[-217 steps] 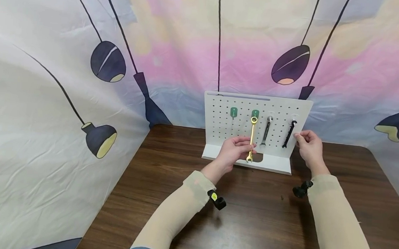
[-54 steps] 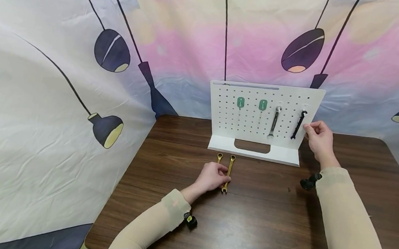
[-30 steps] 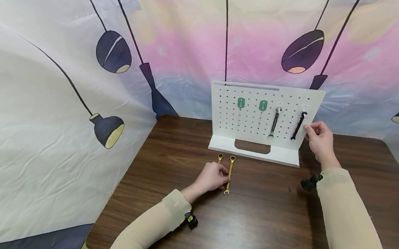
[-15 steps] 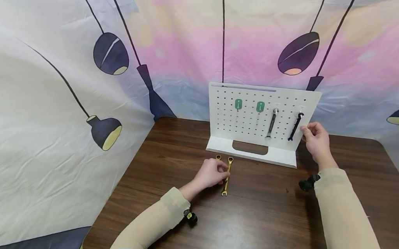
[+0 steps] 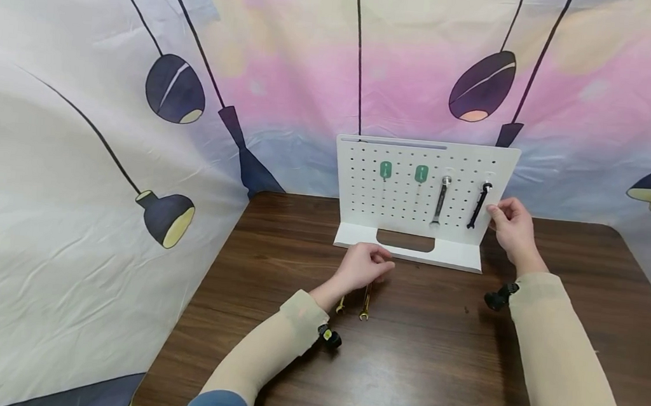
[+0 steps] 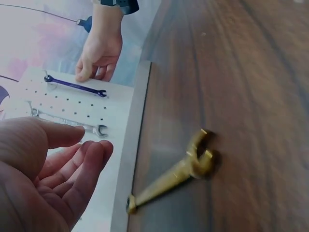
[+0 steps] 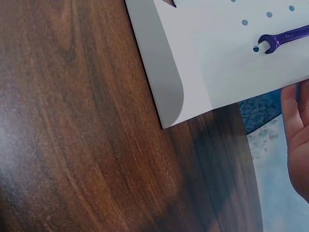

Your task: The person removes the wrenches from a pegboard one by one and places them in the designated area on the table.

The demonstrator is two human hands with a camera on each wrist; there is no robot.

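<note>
Half a second ago the left hand [image 5: 363, 263] had its thumb and fingers at a gold wrench [image 5: 366, 305] on the table [image 5: 433, 364]; now it has come away and moved closer to the board [image 5: 355, 196], hanging just in front of the board's foot near the slot. Its fingers are loosely bent, with a gap between thumb and fingertips, and it holds nothing. The right hand [image 5: 515, 229] is as before, gripping the board's right edge, with its thumb on the front face. Seven seconds ago a gold wrench was up at the right one of the board's two green hooks [image 5: 421, 173]; both hooks are bare now.

The two gold wrenches lie on the table in front of the board's left half, side by side and a little apart. In the head view the left hand covers their upper parts, so only the forked ends of that wrench and the other gold wrench [image 5: 341, 306] show, pointing away from the board. In the left wrist view one looks shiny and slightly blurred, its far end near the board's foot.

On the board's right half hang a silver wrench [image 5: 440, 202] and, further right, a dark wrench [image 5: 478, 205] that looks purple in the wrist views.
</note>
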